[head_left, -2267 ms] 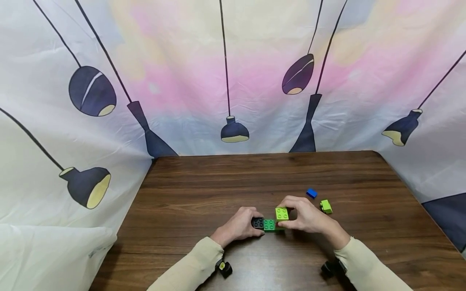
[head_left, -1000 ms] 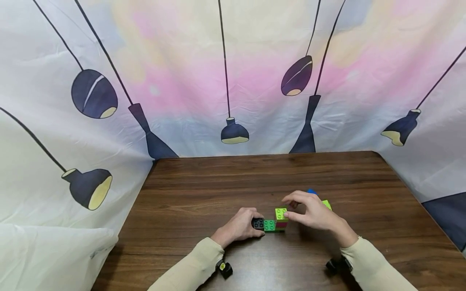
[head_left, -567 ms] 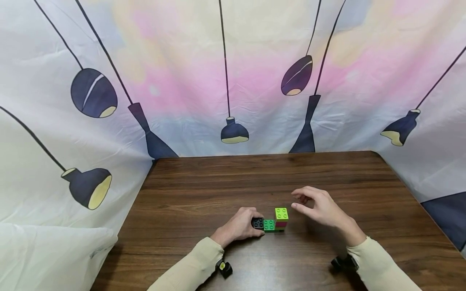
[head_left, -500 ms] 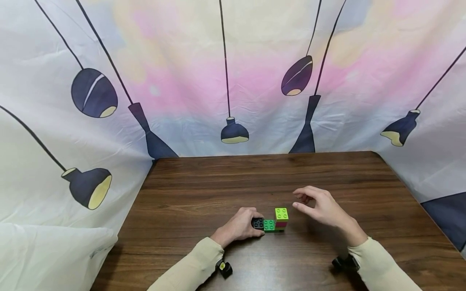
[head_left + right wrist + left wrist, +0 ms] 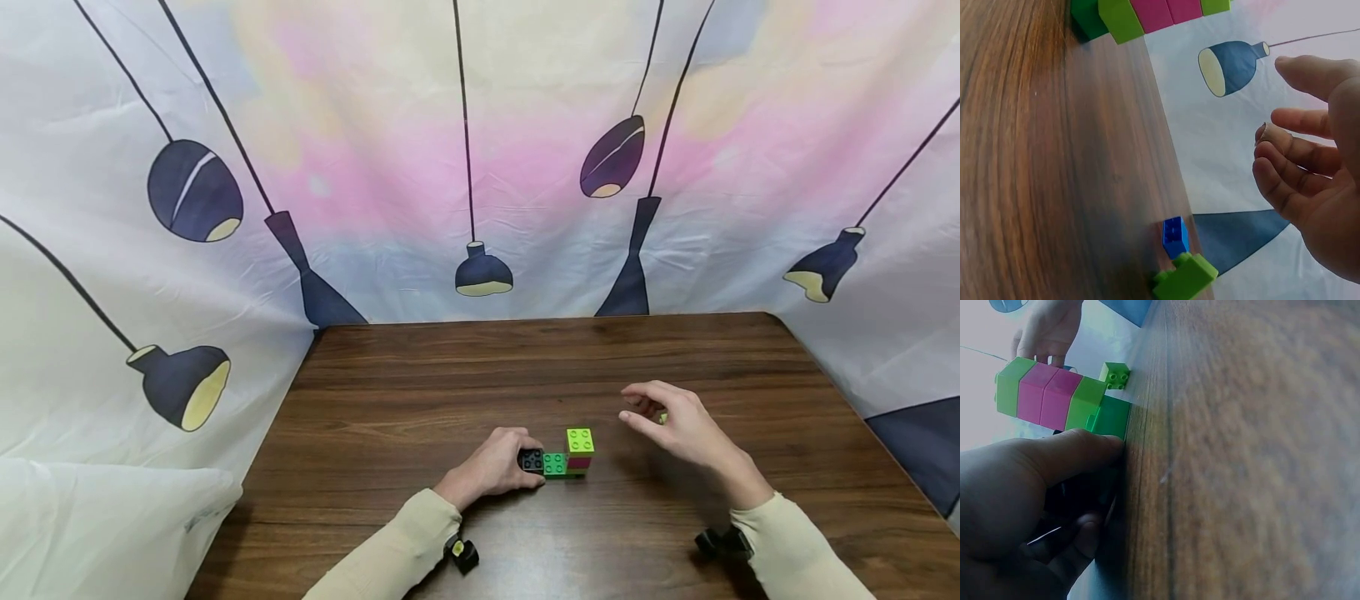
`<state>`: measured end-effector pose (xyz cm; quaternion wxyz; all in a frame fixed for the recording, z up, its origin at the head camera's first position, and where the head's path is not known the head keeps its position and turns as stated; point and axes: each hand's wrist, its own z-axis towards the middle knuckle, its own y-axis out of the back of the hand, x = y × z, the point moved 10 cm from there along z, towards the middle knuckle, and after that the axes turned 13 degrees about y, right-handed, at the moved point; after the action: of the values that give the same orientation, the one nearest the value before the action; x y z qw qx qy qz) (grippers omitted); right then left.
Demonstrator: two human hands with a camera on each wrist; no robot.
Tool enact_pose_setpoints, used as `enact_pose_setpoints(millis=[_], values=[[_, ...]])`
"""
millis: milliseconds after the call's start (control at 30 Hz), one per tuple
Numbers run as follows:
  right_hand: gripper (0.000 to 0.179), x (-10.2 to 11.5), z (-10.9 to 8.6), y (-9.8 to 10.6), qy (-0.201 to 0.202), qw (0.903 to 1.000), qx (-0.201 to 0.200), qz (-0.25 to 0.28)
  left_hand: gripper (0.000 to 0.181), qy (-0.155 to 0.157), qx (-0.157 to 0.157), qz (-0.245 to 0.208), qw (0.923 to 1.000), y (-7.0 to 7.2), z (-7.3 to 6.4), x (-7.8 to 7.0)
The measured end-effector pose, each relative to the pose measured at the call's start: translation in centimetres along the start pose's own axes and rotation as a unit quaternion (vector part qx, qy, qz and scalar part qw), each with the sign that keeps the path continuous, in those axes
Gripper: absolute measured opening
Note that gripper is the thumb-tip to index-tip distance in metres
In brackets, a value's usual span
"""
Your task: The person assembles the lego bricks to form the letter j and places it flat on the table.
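Note:
My left hand (image 5: 493, 462) grips the black brick (image 5: 532, 460) at the left end of a toy building-brick assembly, thumb in front and fingers behind. A green brick (image 5: 555, 464) sits beside the black one. At the right end rises a tower of lime and magenta bricks (image 5: 1044, 394), topped by a lime brick (image 5: 580, 439). My right hand (image 5: 686, 425) hovers to the right of the tower with loosely bent fingers and nothing in its grasp. Below it in the right wrist view lie a loose lime brick (image 5: 1185, 279) and a small blue brick (image 5: 1175, 236).
The brown wooden table (image 5: 420, 392) carries the bricks. Behind it hangs a cloth backdrop (image 5: 375, 167) printed with lamps. In the head view my right hand covers the blue brick and most of the loose lime one.
My right hand has put the lime brick on the tower, let it go and drawn away to the right, over the loose bricks. My left hand keeps its hold on the black brick.

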<state>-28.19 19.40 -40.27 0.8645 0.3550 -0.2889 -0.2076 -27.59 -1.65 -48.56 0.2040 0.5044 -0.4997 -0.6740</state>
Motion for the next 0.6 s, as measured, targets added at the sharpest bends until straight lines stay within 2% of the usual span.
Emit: enact_pose_setpoints(millis=[167, 600], values=[[0.025, -0.9, -0.8, 0.2, -0.019, 0.9997, 0.008, -0.012, 0.032, -0.006, -0.003, -0.005, 1.0000, 0.0, 0.0, -0.1], [0.028, -1.9, -2.2, 0.6, -0.036, 0.9991, 0.012, -0.020, 0.032, -0.011, -0.005, 0.000, 0.9999, 0.1, -0.1, -0.3]])
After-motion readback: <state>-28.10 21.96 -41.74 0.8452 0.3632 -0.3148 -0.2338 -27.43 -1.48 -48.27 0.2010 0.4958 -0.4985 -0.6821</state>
